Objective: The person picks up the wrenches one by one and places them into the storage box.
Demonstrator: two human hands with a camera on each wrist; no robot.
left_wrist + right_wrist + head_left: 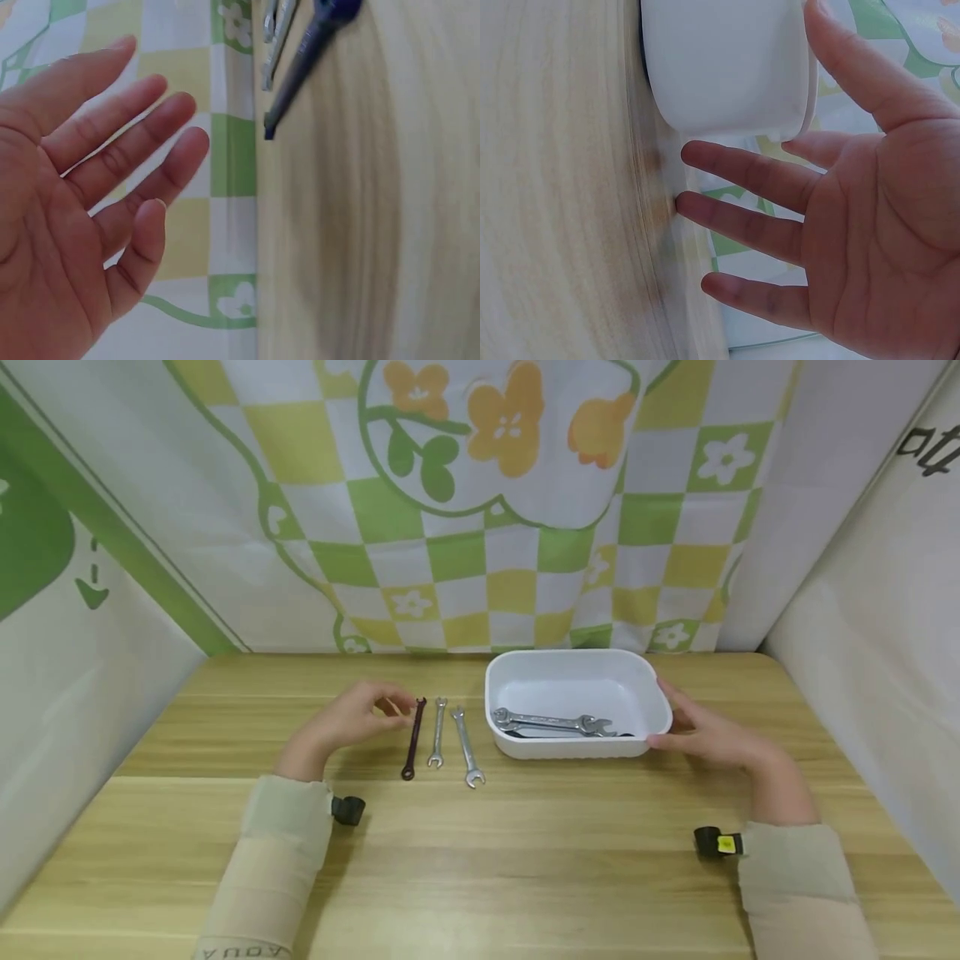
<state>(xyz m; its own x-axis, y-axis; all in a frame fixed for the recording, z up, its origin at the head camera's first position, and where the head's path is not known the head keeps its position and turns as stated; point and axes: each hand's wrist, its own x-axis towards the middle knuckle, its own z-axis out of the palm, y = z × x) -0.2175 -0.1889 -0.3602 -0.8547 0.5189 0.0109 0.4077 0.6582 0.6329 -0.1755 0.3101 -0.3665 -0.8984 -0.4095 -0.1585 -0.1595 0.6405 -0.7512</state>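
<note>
My left hand (358, 717) is beside the upper end of a dark combination wrench (413, 743) lying on the table. Its fingers are loosely bent in the head view; in the left wrist view the hand (71, 202) appears spread, apart from the dark wrench (304, 64). Two silver wrenches, a short one (438, 735) and a longer open-ended one (467, 750), lie in a row to its right. A white plastic bin (573, 749) holds several silver wrenches (551, 721). My right hand (708, 735) touches the bin's right end, thumb at the rim and other fingers extended in the right wrist view.
The wooden table (525, 860) ends at the back against a checkered, flowered cloth (517, 585). White cloth walls (877, 585) rise at both sides. A small black camera sits on each wrist, one at the left cuff (348, 811).
</note>
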